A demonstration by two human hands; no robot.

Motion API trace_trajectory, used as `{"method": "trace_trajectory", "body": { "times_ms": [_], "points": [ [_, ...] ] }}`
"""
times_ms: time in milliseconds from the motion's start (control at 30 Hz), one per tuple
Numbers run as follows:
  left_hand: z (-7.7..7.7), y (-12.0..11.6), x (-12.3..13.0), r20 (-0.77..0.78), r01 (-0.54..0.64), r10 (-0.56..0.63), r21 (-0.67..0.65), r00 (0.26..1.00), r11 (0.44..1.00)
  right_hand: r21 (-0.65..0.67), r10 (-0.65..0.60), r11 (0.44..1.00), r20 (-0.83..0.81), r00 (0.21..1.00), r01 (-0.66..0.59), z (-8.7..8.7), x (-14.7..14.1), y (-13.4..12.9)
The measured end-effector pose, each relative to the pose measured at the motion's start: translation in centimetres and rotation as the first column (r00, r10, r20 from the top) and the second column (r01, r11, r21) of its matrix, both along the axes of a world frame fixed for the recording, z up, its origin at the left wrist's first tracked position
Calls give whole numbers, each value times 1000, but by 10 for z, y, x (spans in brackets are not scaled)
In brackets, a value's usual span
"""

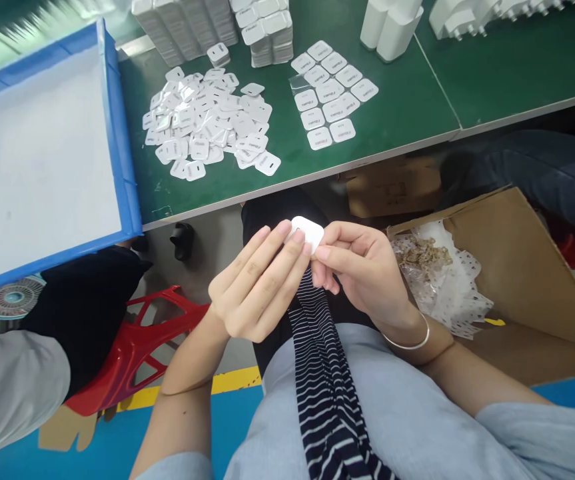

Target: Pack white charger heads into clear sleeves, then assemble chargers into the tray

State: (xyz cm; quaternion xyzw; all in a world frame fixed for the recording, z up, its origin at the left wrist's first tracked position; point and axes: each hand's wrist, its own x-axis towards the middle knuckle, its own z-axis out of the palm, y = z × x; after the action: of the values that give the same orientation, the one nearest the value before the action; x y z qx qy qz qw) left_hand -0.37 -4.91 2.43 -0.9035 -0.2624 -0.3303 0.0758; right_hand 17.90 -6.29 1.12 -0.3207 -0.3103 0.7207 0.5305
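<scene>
Between my two hands, just off the table's front edge, is a small white rounded-square card [311,232]. My left hand [262,283] has its fingers laid together over the card's left side, and its thumb is hidden. With thumb and index finger, my right hand [360,263] pinches the card's right edge. On the green table beyond lies a loose pile of similar white cards [212,120], with small dark slots showing on some. Right of the pile, printed white cards [330,93] are laid out in rough rows.
A blue tray [126,140] stands at the left of the green table [392,117]. Stacked cards [187,30] and white housings [392,27] line the back. At right is a cardboard box [527,267] with scrap sheets. Another person's leg [82,320] and a red stool [132,353] are at left.
</scene>
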Motion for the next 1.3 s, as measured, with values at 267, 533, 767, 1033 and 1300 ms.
{"method": "trace_trajectory", "body": {
  "times_ms": [267,533,767,1033,1300],
  "points": [
    [-5,4,-2,8,-12,13,-130,1000,991,0,-18,1000,-4,1000,18,-1,0,0],
    [-8,5,-1,36,3,4,-198,999,980,-1,-29,1000,-17,999,29,-2,-1,0],
    [-8,8,2,-1,73,-73,81,997,994,15,-53,998,30,998,53,-5,-1,2],
    [-27,11,7,275,74,-53,-66,960,995,104,-118,989,82,990,109,-10,-4,3],
    [-15,1,17,548,200,232,-615,803,763,181,-159,976,234,959,118,-10,-9,2]
  ]
}}
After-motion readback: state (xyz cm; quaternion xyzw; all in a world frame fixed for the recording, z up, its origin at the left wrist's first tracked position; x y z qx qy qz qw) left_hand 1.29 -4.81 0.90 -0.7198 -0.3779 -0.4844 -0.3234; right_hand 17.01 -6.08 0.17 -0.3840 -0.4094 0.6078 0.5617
